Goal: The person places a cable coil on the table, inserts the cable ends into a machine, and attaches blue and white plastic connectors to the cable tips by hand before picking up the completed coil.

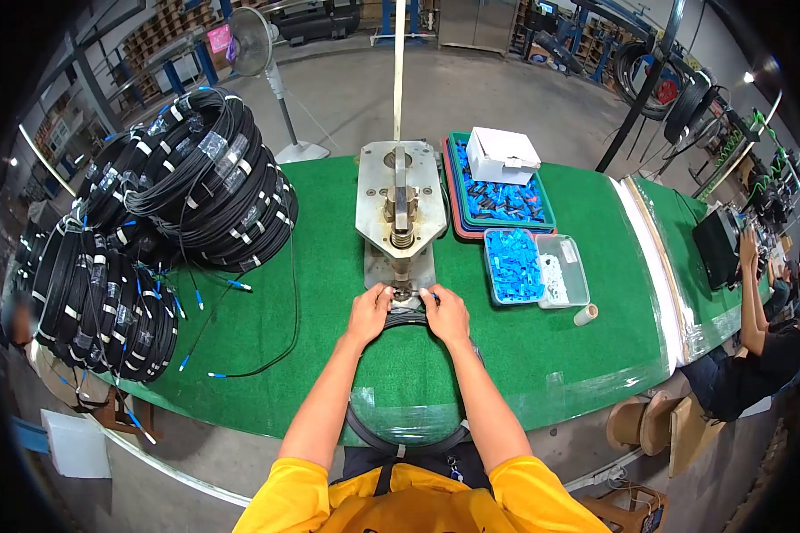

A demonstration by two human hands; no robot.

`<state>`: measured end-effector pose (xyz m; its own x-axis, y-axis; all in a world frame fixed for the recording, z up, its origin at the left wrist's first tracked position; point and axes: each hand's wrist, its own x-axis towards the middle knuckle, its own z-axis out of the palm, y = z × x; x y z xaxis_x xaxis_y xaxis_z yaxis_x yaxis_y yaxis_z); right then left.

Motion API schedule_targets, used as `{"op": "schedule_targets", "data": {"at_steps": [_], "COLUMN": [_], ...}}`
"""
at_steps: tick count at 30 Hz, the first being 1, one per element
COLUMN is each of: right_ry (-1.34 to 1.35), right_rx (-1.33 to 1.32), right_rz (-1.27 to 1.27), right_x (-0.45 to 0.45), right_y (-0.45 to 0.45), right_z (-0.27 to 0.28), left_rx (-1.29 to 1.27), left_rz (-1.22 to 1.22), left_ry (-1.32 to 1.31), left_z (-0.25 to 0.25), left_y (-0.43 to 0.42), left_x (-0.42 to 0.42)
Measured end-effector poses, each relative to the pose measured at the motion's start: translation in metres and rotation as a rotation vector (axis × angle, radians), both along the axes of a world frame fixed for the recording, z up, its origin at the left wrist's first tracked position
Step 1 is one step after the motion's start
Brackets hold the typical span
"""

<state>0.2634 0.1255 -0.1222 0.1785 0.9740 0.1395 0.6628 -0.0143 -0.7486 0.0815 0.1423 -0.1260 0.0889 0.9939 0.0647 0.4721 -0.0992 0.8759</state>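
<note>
Fingers of the left hand (371, 313) and right hand (447, 314) curl in at the foot of the hand press (402, 191); whether they pinch anything cannot be told. Just below, between the forearms (322, 400), the black cable coil (406, 321) lies on the green bench (569, 355), its lower side reaching the near edge. A broad green stretch, crossed by loose cable ends (218, 375), separates the left hand from the stacked coils (240, 204); a narrower one divides the right hand from the tub (517, 304) of blue connectors (513, 266).

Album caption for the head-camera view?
Left hand and right hand at a metal press, with a coil of black cable.
</note>
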Motion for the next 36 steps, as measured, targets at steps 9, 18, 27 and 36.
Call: {"op": "schedule_targets", "data": {"at_steps": [9,18,27,36], "right_ry": [-0.023,-0.035,-0.075,-0.009], "right_rx": [-0.071,-0.072,0.255,0.412], "right_rz": [0.014,0.019,0.181,0.215], "right_x": [0.000,0.000,0.006,-0.012], "right_y": [0.000,-0.004,0.004,0.002], "right_z": [0.001,0.004,0.004,0.001], "left_rx": [0.012,-0.001,-0.003,0.008], "left_rz": [-0.005,-0.004,0.010,0.011], "left_ry": [-0.013,-0.036,-0.018,-0.086], "left_z": [-0.002,-0.006,-0.007,-0.006], "left_y": [0.000,0.002,0.003,0.002], "left_x": [0.000,0.000,0.000,0.000]}}
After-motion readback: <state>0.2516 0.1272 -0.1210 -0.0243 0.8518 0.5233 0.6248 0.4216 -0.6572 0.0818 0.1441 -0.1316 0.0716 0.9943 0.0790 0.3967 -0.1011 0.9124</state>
